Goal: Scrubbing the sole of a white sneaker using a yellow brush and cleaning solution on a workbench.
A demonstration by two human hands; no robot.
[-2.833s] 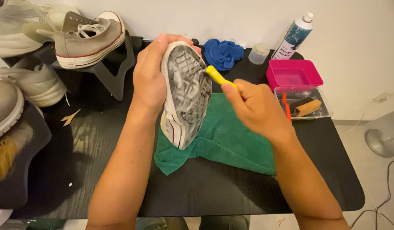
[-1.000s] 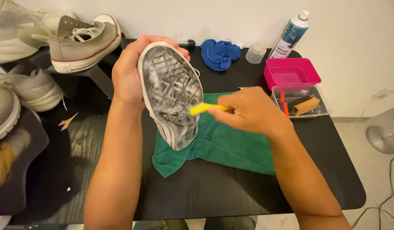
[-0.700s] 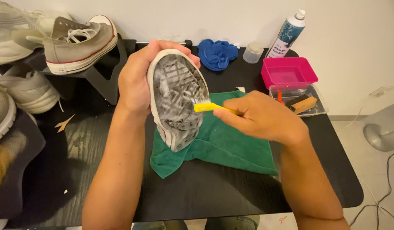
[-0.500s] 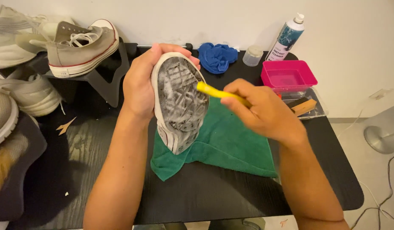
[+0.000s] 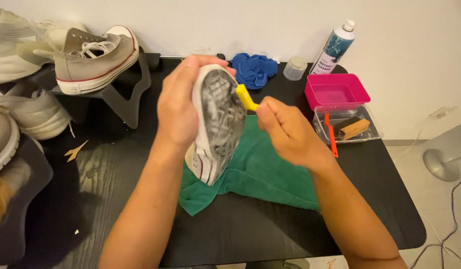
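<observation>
My left hand grips a grey canvas sneaker from its upper side, sole turned toward me and wet with foam. The heel rests on a green towel spread over the black table. My right hand is closed on a yellow brush, whose head meets the toe end of the sole.
A matching grey sneaker sits on a black stand at the back left, with several other shoes at the left edge. Behind are a blue cloth, a small jar and a spray bottle. A pink tub and clear tray stand right.
The brush has travelled from the middle of the sole up to its toe end, and the sneaker has turned so the sole faces more to the right.
</observation>
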